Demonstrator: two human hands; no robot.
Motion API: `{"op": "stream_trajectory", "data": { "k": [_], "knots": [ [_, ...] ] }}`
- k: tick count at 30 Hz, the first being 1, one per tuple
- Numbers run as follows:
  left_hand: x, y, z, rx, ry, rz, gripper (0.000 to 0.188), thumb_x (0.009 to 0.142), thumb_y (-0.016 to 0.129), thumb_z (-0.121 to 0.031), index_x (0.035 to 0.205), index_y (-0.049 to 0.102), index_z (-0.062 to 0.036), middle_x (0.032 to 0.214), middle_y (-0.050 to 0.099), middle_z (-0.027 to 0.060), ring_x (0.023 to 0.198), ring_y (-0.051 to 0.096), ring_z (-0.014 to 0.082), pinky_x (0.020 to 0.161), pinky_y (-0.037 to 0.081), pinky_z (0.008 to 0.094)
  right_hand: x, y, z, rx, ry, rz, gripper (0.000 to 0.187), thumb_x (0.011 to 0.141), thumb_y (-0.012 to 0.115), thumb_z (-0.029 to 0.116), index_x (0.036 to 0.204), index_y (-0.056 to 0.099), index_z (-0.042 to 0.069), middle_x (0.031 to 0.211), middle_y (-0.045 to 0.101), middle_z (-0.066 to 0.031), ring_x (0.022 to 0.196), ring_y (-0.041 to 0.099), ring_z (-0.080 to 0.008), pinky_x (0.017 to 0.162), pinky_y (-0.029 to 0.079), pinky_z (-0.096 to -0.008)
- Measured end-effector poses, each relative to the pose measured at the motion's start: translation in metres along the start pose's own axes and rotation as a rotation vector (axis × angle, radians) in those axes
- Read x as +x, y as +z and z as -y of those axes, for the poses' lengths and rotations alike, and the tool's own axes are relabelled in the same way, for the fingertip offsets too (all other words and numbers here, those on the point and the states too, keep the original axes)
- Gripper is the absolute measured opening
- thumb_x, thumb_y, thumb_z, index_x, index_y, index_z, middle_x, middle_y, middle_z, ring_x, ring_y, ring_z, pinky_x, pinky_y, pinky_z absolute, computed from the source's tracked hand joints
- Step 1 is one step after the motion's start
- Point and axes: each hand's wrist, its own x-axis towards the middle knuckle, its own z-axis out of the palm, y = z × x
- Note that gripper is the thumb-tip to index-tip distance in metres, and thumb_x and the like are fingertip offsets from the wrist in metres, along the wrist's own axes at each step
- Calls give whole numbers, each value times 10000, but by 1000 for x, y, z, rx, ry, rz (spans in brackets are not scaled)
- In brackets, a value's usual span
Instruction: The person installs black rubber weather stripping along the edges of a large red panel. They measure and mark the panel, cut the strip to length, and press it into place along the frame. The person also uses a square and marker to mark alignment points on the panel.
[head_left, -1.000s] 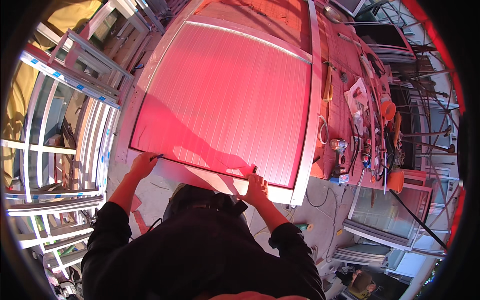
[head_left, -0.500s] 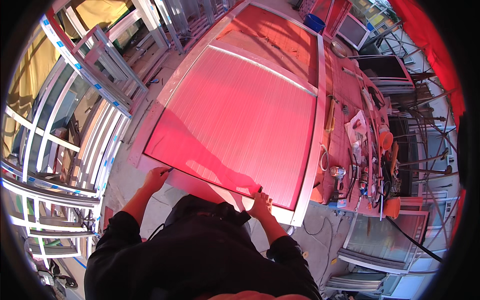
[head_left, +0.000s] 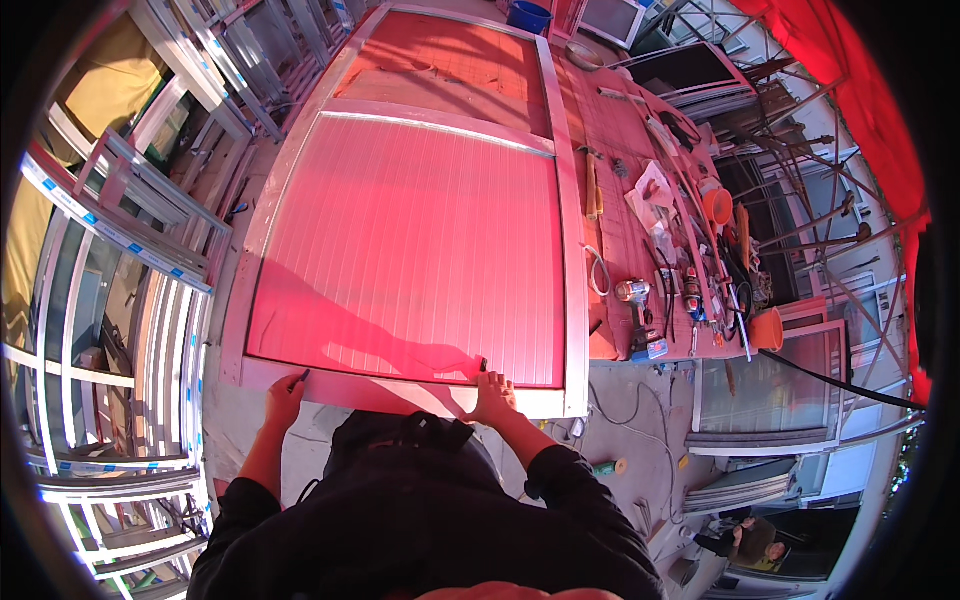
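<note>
Here's a black top (head_left: 420,530), its creased black sleeves (head_left: 236,520) ending on the forearms, a dark strap (head_left: 456,434) at the waist, left hand (head_left: 284,398) and right hand (head_left: 492,399) bare!

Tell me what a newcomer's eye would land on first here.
Likely the large ribbed panel, pink, in its pale frame at the centre. Below it, the left hand pinches a small dark object and the right hand touches the frame's near edge. Red sheeting shows at upper right.
</note>
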Motion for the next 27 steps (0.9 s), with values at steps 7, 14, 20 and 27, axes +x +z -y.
{"op": "stream_trajectory", "data": {
  "k": [7,14,20,27],
  "knots": [
    [19,19,-32,-27,85,33,303,884,618,-211,1087,686,4,869,697,173,769,675,292,697,518,389,1,-14,2,-17,-38,52,914,534,878,524,1260,518,101,1242,504,-144,1210,455,-318,1022,354,-488],
    [44,88,-129,-564,16,371,259,952,543,-199,1078,569,26,916,695,104,836,663,144,662,502,279,15,-23,20,292,-139,90,801,711,804,502,1300,539,28,1218,598,-202,1185,555,-321,997,437,-449],
    [24,171,-195,-686,195,550,191,1019,504,-148,1125,531,8,1021,672,117,993,643,172,890,506,315,19,-31,42,1226,-203,134,395,979,562,314,1111,606,-55,826,661,-96,766,639,-171,689,504,-321],
    [10,237,-211,-852,-15,711,166,1024,502,-139,1118,537,-7,1027,686,112,980,658,172,873,536,324,-13,-27,-17,1248,-102,59,327,991,524,306,979,582,-16,685,610,-68,586,589,-132,553,475,-297]
  ]
}}
